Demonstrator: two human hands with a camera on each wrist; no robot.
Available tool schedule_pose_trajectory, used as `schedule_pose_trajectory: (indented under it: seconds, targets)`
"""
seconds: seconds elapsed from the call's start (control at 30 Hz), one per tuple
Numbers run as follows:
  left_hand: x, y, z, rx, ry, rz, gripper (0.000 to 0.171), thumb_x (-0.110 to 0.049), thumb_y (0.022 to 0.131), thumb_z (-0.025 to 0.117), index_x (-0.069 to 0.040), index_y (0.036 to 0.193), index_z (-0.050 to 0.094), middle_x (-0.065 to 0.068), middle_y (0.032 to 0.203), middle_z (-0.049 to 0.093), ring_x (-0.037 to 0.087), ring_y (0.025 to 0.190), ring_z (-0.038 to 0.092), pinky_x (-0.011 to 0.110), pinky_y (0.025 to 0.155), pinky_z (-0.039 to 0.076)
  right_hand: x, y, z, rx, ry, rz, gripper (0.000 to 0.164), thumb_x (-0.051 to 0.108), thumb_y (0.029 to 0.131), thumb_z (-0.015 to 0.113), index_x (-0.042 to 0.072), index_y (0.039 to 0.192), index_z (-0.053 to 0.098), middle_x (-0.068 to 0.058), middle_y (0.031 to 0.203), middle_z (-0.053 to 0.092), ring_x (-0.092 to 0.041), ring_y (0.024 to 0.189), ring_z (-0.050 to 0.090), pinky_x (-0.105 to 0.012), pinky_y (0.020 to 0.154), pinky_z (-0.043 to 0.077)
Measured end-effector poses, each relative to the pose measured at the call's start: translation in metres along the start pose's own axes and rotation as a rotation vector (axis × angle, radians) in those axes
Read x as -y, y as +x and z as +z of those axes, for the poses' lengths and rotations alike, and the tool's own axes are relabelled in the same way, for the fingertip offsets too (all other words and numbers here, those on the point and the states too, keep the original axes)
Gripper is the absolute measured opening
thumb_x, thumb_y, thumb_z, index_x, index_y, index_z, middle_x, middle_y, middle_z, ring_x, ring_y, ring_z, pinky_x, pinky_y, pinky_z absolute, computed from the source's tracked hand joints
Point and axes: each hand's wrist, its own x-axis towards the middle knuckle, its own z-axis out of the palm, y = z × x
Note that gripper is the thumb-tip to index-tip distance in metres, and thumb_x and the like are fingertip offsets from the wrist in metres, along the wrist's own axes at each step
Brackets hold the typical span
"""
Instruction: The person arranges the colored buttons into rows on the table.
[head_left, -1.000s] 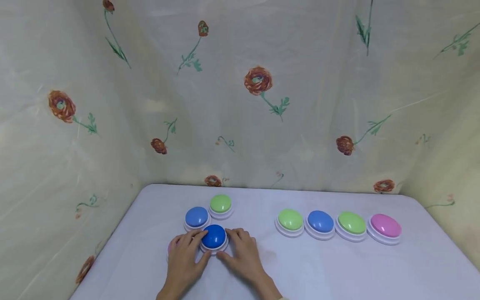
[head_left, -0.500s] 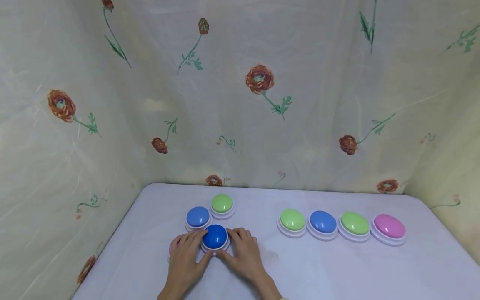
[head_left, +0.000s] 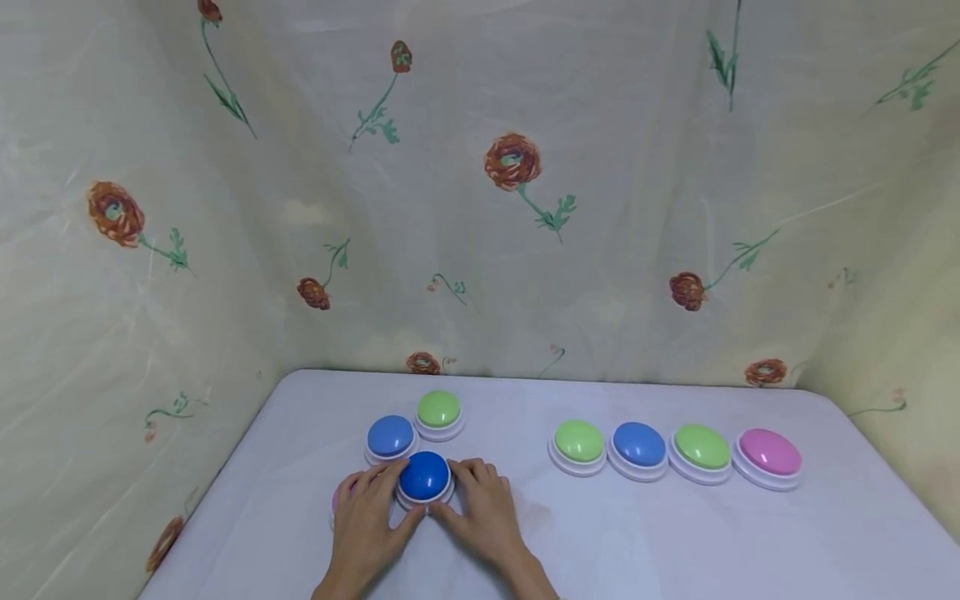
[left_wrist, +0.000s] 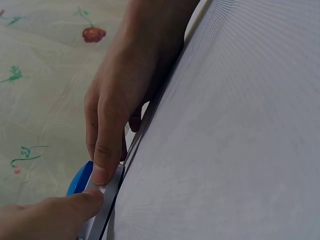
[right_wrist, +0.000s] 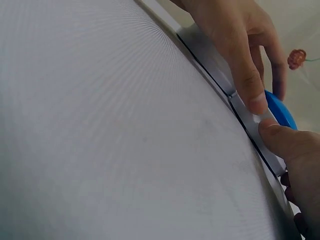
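Observation:
A dark blue domed push button (head_left: 424, 475) with a white round base sits on the table, between both hands. My left hand (head_left: 366, 521) holds it from the left, fingertips at the dome's edge and thumb at the front of the base. From the right, my right hand (head_left: 483, 512) grips the base with its fingers curled along the side. The two thumb tips nearly meet at the base's front, as the left wrist view also shows with the white base (left_wrist: 104, 210) under them. A pink button (head_left: 337, 497) is mostly hidden behind the left hand.
Behind the hands stand a lighter blue button (head_left: 390, 436) and a green button (head_left: 439, 408). To the right runs a row: green button (head_left: 579, 442), blue button (head_left: 638, 444), another green button (head_left: 701, 447) and pink button (head_left: 770, 452). A flowered curtain (head_left: 615, 208) hangs behind the white table (head_left: 637, 533).
The thumbs have come slightly closer together at the front of the dark blue button. The head view has shifted a little; the other buttons stay in place.

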Motion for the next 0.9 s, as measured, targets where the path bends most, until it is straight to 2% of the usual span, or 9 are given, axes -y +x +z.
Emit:
schedule_pose_trajectory:
  seconds: [0.2, 0.37, 0.6, 0.73, 0.9]
  targets:
    - [0.0015, -0.0003, 0.0007, -0.020, 0.006, 0.014, 0.069, -0.050, 0.074, 0.074, -0.018, 0.132, 0.054, 0.003, 0.123, 0.064, 0.024, 0.117, 0.054, 0.047, 0.104, 0.031, 0.0010, -0.0004, 0.0000, -0.037, -0.001, -0.027, 0.060, 0.047, 0.075, 0.073, 0.010, 0.121, 0.062, -0.001, 0.106, 0.060, -0.016, 0.095, 0.052, -0.027, 0.074, 0.038]
    - [0.0015, -0.0002, 0.0017, -0.005, 0.005, -0.009, 0.067, -0.052, 0.074, 0.074, -0.020, 0.131, 0.055, 0.002, 0.121, 0.065, 0.023, 0.116, 0.053, 0.049, 0.104, 0.031, 0.0009, -0.0021, -0.0003, -0.063, -0.008, -0.044, 0.058, 0.045, 0.074, 0.074, 0.010, 0.119, 0.063, -0.001, 0.104, 0.060, -0.015, 0.093, 0.053, -0.028, 0.074, 0.039]
    - [0.0009, -0.0005, 0.0029, -0.001, -0.012, -0.033, 0.066, -0.053, 0.072, 0.075, -0.022, 0.128, 0.057, 0.001, 0.120, 0.066, 0.023, 0.115, 0.054, 0.050, 0.104, 0.031, 0.0005, -0.0047, -0.0011, 0.046, 0.033, 0.042, 0.059, 0.047, 0.077, 0.072, 0.012, 0.123, 0.061, -0.001, 0.109, 0.059, -0.016, 0.099, 0.052, -0.033, 0.081, 0.042]
    - [0.0025, -0.0005, 0.0028, -0.045, -0.020, -0.002, 0.066, -0.052, 0.069, 0.077, -0.023, 0.126, 0.059, 0.000, 0.118, 0.066, 0.022, 0.112, 0.055, 0.049, 0.103, 0.031, 0.0018, -0.0059, -0.0026, 0.081, 0.066, 0.073, 0.059, 0.046, 0.078, 0.071, 0.013, 0.125, 0.059, -0.001, 0.112, 0.058, -0.016, 0.102, 0.052, -0.035, 0.085, 0.042]
    - [0.0040, 0.0000, 0.0021, -0.118, -0.052, 0.078, 0.064, -0.048, 0.067, 0.079, -0.021, 0.123, 0.061, -0.002, 0.116, 0.068, 0.021, 0.109, 0.057, 0.053, 0.106, 0.024, 0.0031, -0.0081, -0.0058, 0.041, 0.097, 0.056, 0.057, 0.042, 0.078, 0.073, 0.011, 0.124, 0.059, -0.002, 0.111, 0.058, -0.017, 0.102, 0.052, -0.037, 0.085, 0.044]
